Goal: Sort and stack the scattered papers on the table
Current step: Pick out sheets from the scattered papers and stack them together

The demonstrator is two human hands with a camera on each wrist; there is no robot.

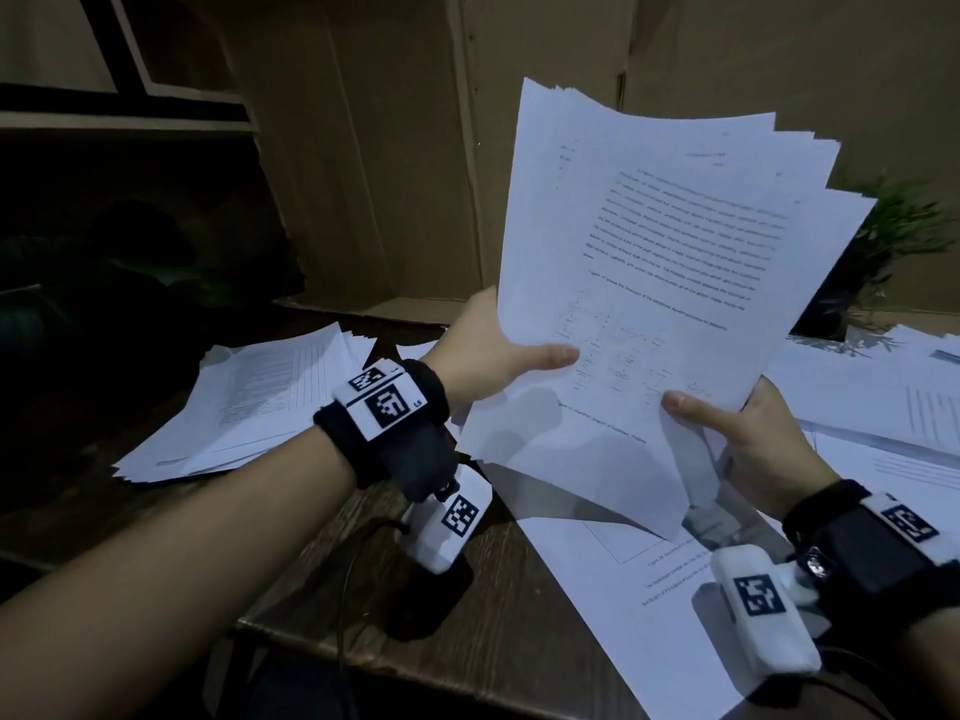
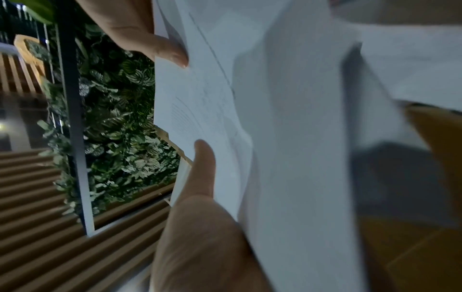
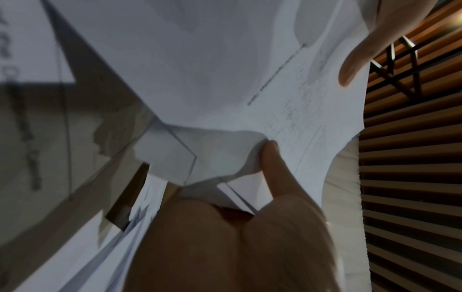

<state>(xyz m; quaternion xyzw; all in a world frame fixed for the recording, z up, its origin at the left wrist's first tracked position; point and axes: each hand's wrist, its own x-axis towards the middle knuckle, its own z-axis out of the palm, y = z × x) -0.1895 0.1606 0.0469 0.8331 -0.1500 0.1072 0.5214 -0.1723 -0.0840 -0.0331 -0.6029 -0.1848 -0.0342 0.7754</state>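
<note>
Both hands, left (image 1: 488,350) and right (image 1: 748,439), grip a paper sheaf (image 1: 649,283) above the paper-strewn wooden table (image 1: 363,626).

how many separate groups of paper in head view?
3. A fanned white printed paper bundle held up by left hand and right hand; a loose pile table-left; overlapping sheets table-right. More may be hidden.

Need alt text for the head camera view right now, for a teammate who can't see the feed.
Both hands hold a fanned sheaf of printed papers upright above a dark wooden table, left hand at its left edge, right hand at its lower right corner. A loose pile of papers lies left, more scattered sheets right.
</note>
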